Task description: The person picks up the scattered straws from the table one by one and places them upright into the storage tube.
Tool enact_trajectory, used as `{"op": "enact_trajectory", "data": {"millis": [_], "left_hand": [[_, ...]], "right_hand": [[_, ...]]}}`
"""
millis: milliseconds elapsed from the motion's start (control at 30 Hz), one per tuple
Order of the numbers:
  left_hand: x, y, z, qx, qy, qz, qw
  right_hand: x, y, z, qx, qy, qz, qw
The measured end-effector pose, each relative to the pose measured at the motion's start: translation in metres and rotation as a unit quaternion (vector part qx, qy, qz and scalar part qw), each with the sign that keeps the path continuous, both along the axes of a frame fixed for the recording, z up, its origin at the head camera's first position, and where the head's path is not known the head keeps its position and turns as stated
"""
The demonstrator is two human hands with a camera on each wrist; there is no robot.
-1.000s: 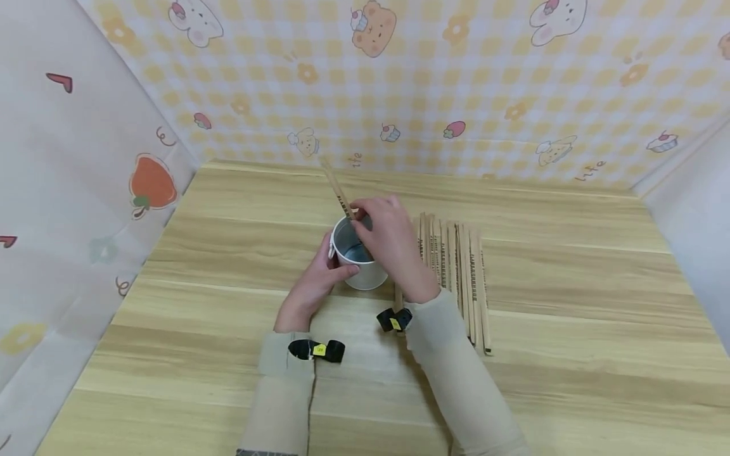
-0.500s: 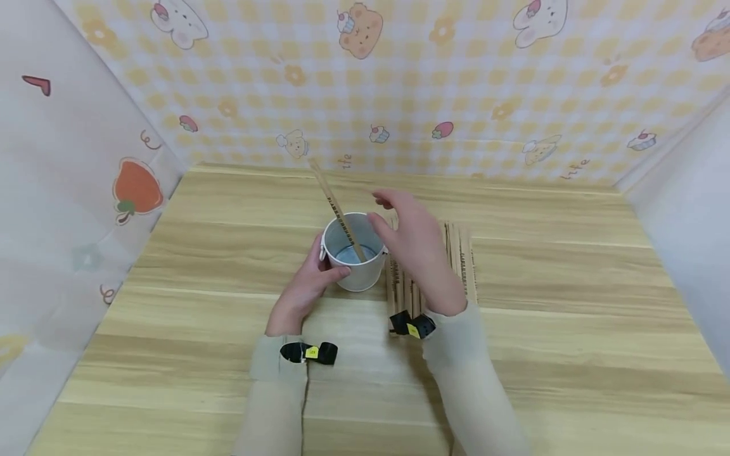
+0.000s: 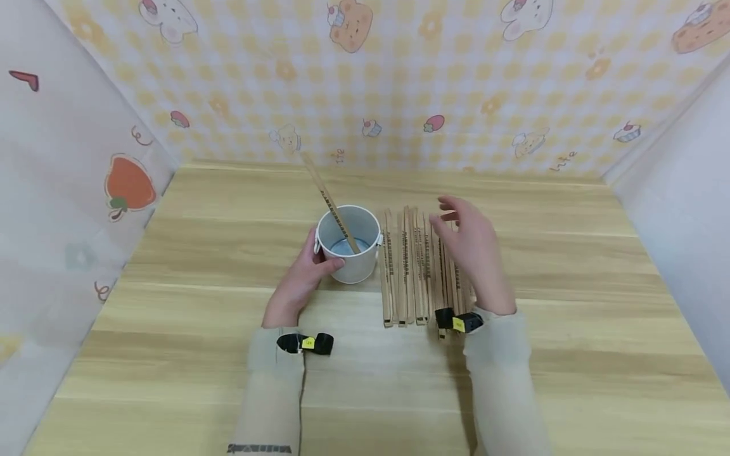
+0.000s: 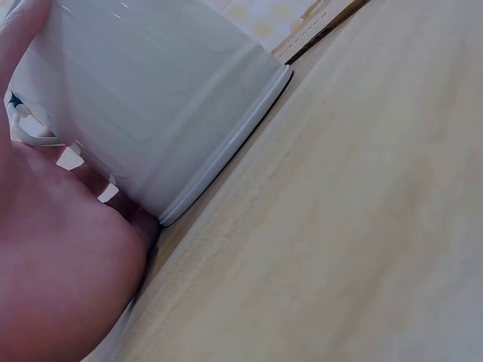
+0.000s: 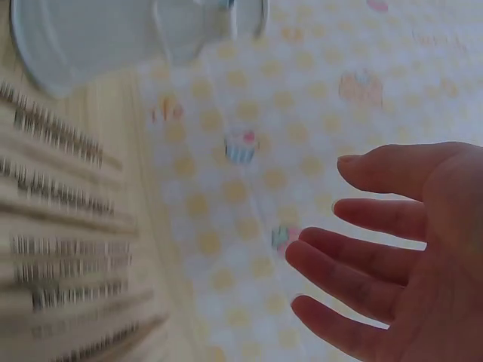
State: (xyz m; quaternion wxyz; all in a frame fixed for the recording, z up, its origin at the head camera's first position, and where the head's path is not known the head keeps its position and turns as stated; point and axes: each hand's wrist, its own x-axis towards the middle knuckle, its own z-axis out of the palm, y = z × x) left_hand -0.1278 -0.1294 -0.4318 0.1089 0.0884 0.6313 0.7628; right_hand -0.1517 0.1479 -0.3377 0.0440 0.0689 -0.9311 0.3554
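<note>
Head view: left hand (image 3: 296,282) wraps its fingers round the white bucket (image 3: 349,244) on the table (image 3: 570,316) | one wooden stick (image 3: 331,206) leans inside the bucket | right hand (image 3: 473,253) hovers over the row of sticks (image 3: 407,266) just beside the bucket, fingers spread and relaxed, holding nothing

The printed lettering on the sticks (image 3: 419,266) is too small to read from the head view and blurred at the right wrist. The right hand (image 3: 470,250) covers the sticks at three o'clock. The bucket (image 4: 143,98) is cut off at the left wrist's upper edge.
</note>
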Motion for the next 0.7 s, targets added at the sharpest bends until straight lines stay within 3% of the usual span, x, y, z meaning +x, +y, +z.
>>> {"op": "enact_trajectory", "data": {"millis": [200,367,700], "left_hand": [[-0.001,-0.002,0.006,-0.005,-0.011,-0.001,0.9999],[-0.002,-0.001,0.003,-0.008,-0.007,0.003,0.9999],[-0.003,-0.002,0.001,0.004,0.003,-0.003,1.0]], "right_hand": [[-0.008,0.03,-0.01,-0.014,-0.051,-0.035,0.998],[-0.012,0.052,-0.024,0.001,-0.102,-0.057,0.993],[-0.018,0.073,-0.048,-0.003,-0.215,-0.053,0.975]]}}
